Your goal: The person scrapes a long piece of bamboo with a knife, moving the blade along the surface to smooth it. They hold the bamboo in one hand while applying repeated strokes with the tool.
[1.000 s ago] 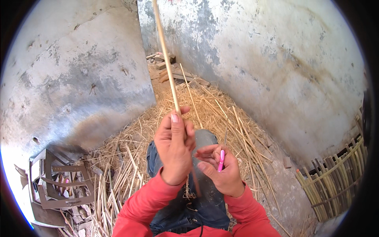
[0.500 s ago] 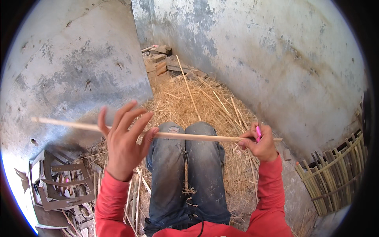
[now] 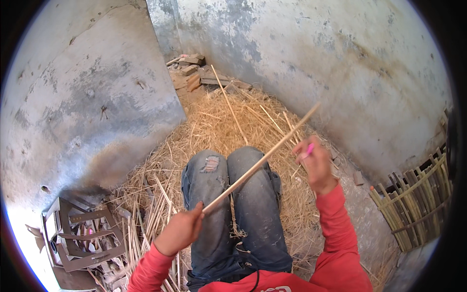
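Observation:
My left hand [image 3: 182, 228] is closed on the near end of a long, pale wooden stick [image 3: 260, 164]. The stick slants up to the right, over my knees, and its far end is free. To the right of it, my right hand [image 3: 317, 168] is raised and blurred, closed around a pink-handled knife [image 3: 310, 150]. The blade cannot be made out clearly now. Right hand and stick are apart.
Straw-like shavings [image 3: 209, 124] cover the floor around my legs [image 3: 209, 190], with loose sticks [image 3: 227, 102] lying on them. A dark frame-like object [image 3: 92, 260] stands at the left. A slatted bamboo panel [image 3: 418, 204] leans at the right. Worn walls [image 3: 301, 53] close in the corner.
The stick has swung from nearly level to a steep slant. My left hand has moved down and closed on its end, while my right hand has let go of the stick and lifted slightly.

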A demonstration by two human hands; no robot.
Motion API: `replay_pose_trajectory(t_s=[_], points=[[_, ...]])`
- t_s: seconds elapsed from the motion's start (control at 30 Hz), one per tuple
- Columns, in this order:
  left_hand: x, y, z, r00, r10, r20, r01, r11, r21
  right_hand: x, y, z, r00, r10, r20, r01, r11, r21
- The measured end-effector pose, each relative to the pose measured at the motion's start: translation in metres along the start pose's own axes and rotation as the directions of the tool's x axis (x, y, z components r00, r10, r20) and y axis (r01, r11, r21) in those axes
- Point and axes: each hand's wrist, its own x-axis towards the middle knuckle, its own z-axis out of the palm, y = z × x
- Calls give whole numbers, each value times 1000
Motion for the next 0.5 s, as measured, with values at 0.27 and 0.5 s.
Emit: replay_pose_trajectory(t_s=[0.27, 0.5], points=[[-16, 14, 56, 989, 8, -148, -5, 1000, 17, -34, -43, 71, 985, 44, 167, 29, 911, -411], [-21, 31, 73, 979, -97, -178, 85, 994, -72, -52, -10, 91, 973, 155, 173, -12, 778, -629]])
